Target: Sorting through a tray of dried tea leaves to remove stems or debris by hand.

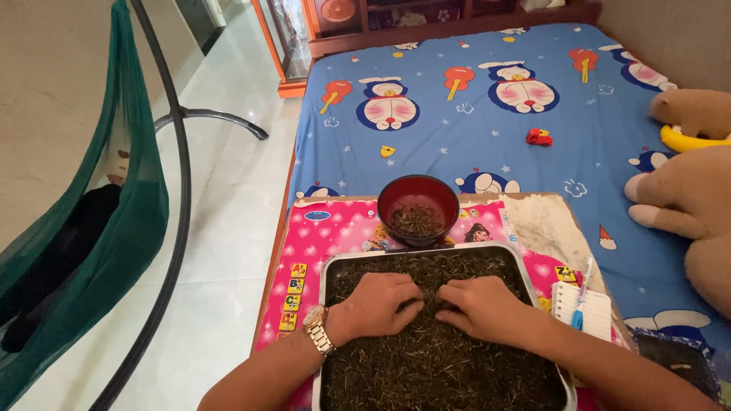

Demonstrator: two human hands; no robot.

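Dull metal tray [326, 281] of rough, dry dark twigs [434, 365]; glossy red plastic bowl [396, 199]; soft printed cloth sheet [457, 129]; shiny gold metal watch [316, 327]; polished tile floor [228, 228].

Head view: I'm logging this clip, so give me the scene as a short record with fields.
setting: blue cartoon-print bedsheet, pink board on it
left hand: palm down in dried plant bits, gold watch on the wrist
right hand: palm down beside it, fingertips close
tray: metal, filled with the dark dried bits
bowl: red, behind the tray, some bits inside
nearby: notepad with pen, plush toy
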